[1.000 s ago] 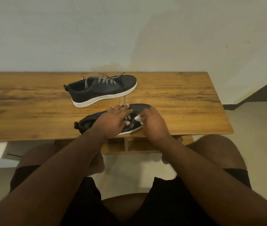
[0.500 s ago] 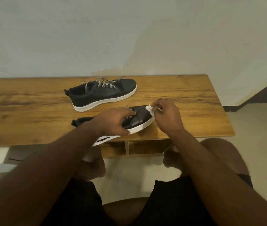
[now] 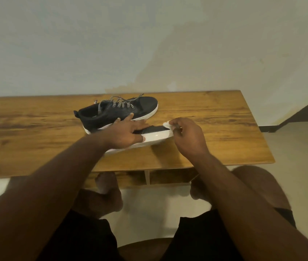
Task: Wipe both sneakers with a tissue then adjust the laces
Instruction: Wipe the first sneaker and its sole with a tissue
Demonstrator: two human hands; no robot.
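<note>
Hands meet over the near sneaker (image 3: 155, 135), a black low-top tipped onto its side so that its white sole faces the camera, lying on the wooden table (image 3: 215, 129) close to the front edge. The left hand (image 3: 126, 133) clamps the middle of this shoe, fingers spread over the upper and thumb pressed against the sole. The right hand (image 3: 187, 136) pinches a small wad of white tissue (image 3: 167, 124) between fingertips and thumb, holding it against the toe end of the shoe. Behind them the far sneaker (image 3: 119, 113) stands upright on its white sole, toe pointing right, its black-and-white patterned laces (image 3: 119, 103) loose across the tongue; the left index finger reaches just beside its side wall. Bare knees and black shorts (image 3: 85, 240) fill the bottom of the view.
</note>
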